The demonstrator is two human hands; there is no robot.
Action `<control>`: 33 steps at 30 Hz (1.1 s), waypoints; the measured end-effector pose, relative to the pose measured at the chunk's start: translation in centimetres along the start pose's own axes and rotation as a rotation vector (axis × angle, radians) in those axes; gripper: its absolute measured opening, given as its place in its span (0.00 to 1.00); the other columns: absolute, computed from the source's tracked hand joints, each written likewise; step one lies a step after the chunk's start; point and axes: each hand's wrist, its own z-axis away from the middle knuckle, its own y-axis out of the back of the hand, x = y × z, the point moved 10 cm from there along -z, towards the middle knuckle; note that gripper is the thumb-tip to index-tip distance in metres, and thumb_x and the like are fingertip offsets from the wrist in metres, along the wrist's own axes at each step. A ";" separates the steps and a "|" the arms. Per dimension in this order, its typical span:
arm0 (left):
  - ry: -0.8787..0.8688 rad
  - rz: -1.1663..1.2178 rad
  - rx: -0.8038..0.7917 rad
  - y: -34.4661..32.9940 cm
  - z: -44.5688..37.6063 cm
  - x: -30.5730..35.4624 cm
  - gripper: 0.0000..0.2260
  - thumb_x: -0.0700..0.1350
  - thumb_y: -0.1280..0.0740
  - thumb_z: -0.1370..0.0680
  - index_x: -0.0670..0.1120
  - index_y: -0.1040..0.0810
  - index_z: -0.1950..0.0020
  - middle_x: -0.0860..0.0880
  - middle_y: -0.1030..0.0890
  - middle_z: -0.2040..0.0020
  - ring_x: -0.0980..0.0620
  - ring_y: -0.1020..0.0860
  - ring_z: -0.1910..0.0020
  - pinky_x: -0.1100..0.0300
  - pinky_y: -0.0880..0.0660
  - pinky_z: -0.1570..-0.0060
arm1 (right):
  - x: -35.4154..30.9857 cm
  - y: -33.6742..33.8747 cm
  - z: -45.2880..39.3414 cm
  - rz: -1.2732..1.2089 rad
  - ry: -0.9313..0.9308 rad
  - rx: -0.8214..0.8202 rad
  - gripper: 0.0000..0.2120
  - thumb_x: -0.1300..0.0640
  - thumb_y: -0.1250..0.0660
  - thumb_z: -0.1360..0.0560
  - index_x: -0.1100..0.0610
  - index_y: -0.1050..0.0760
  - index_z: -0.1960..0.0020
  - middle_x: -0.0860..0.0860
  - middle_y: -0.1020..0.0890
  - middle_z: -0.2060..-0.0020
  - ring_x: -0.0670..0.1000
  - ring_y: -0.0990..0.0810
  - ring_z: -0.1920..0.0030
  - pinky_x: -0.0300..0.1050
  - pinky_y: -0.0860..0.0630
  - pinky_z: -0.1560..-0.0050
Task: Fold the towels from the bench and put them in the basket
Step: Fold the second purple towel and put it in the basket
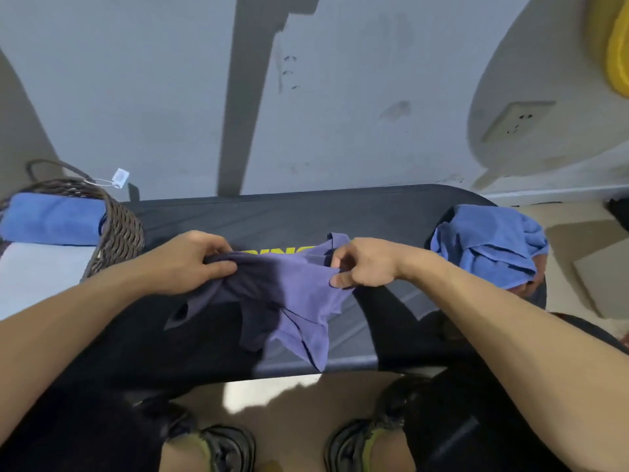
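A crumpled purple cloth towel [292, 294] is pinched at its upper edge by the left hand [190, 264] and the right hand [364, 267], each grip closed on the fabric, above the dark padded tabletop [340, 212]. A rumpled blue towel [486, 243] lies at the right end. A folded blue towel [54, 219] is seen inside the brown woven wicker basket [119, 226] at the left

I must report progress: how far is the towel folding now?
Done: one folded blue towel lies in the basket. In hand: both hands, left and right, grip the purple towel over the bench. Left: the crumpled blue towel on its right end.
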 end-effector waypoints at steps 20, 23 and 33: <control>0.020 0.178 0.379 10.3 1.3 -1.8 0.06 0.44 0.32 0.21 0.46 0.17 0.57 0.42 0.21 0.67 0.56 0.29 0.70 0.70 0.34 0.68 | -0.4 9.1 4.2 -0.011 0.031 0.394 0.21 0.36 0.24 0.34 0.53 0.25 0.67 0.44 0.24 0.75 0.45 0.29 0.72 0.36 0.34 0.72; 0.060 0.149 0.397 10.7 1.4 -2.9 0.06 0.44 0.31 0.21 0.48 0.19 0.58 0.48 0.18 0.65 0.59 0.24 0.68 0.75 0.32 0.66 | 1.9 8.1 3.8 0.031 -0.091 0.270 0.19 0.41 0.24 0.31 0.58 0.22 0.61 0.53 0.20 0.67 0.50 0.26 0.67 0.45 0.30 0.64; 0.237 -0.166 0.206 7.4 0.4 -5.2 0.03 0.46 0.28 0.25 0.50 0.20 0.57 0.53 0.21 0.64 0.45 0.21 0.56 0.59 0.32 0.58 | 1.1 5.5 3.4 -0.068 -0.070 0.268 0.12 0.47 0.27 0.26 0.55 0.22 0.52 0.51 0.17 0.59 0.55 0.20 0.58 0.47 0.25 0.56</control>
